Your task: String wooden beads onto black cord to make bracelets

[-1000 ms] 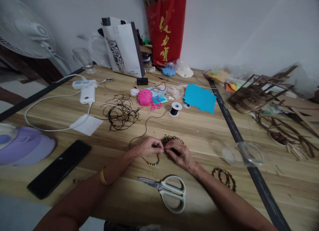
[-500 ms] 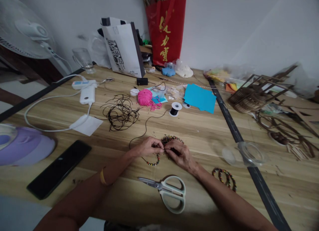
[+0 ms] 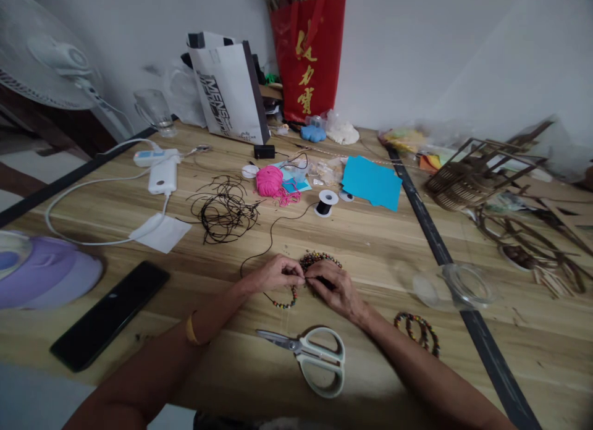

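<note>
Fingertips of my left hand and my right hand meet over the table, both closed in a pinch on a thin black cord. The cord runs back in a curve to a white spool of black thread. Colourful beads are strung on it and hang in an arc below my left hand. A pile of loose beads lies just behind my right hand, partly covered by it. In front of my hands lie scissors with pale handles, their blades pointing left.
Finished bead bracelets lie by my right forearm, near a clear round container. A black phone sits left. Behind are tangled black cord, pink yarn, blue paper and a white power bank.
</note>
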### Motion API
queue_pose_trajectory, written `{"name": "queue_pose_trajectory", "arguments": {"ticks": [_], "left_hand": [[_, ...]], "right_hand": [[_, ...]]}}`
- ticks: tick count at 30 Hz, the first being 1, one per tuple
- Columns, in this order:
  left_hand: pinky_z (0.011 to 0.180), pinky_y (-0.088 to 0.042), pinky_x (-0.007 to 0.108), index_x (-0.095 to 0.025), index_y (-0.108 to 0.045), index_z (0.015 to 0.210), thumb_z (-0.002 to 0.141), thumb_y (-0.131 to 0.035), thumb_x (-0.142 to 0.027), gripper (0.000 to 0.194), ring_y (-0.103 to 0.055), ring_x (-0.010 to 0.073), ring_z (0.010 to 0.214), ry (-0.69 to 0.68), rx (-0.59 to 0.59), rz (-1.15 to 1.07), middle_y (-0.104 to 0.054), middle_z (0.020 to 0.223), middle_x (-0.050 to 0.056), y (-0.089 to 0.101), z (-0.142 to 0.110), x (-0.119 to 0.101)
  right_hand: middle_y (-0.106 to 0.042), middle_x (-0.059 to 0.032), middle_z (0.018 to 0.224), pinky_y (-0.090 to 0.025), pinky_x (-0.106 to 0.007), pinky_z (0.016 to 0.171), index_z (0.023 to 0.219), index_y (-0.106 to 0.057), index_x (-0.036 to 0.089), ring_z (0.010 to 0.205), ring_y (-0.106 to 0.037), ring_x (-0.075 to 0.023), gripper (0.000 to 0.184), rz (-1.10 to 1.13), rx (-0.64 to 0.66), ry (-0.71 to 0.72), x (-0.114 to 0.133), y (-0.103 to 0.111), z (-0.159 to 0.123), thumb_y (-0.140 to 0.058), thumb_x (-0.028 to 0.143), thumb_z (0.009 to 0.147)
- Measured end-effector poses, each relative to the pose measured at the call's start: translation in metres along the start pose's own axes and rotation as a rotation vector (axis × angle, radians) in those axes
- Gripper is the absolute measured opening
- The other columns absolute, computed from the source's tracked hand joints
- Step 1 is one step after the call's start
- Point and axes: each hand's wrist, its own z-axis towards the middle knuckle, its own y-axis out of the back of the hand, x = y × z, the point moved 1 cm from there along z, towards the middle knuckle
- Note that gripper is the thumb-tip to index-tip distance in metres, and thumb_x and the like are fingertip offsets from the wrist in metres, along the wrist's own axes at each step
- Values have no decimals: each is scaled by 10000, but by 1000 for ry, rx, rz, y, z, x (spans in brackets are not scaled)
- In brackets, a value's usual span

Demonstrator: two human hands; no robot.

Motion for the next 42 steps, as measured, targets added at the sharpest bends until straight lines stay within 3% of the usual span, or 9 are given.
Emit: {"name": "queue_pose_trajectory", "arguments": {"ticks": [23,31,42], "left_hand": [[557,-384,172,-100,-701,742,707,-687,-291,194,-504,95,567,20,9,-34,-636,616,7,0,0,2],[628,-414,179,-109,-722,774,739,-658,-262,170,-562,115,647,0,39,-21,-697,709,27,2,-1,-7],[552,-396,185,-102,-651,725,657,-734,-305,229,-538,95,552,100,28,-181,-643,614,8,0,1,-4]], "right_hand": [[-672,-74,875,-498,-336,761,939,-637,192,841,-622,-190,76,23,-8,18,-2,-2,-2,-569,216,912],[-665,-78,848,-498,-319,746,913,-639,175,823,-619,-182,126,15,-12,22,-1,-1,-2,-545,257,930],[-670,-66,827,-483,-316,754,897,-625,176,824,-615,-180,105,6,-4,35,-4,-2,-4,-561,256,919]]}}
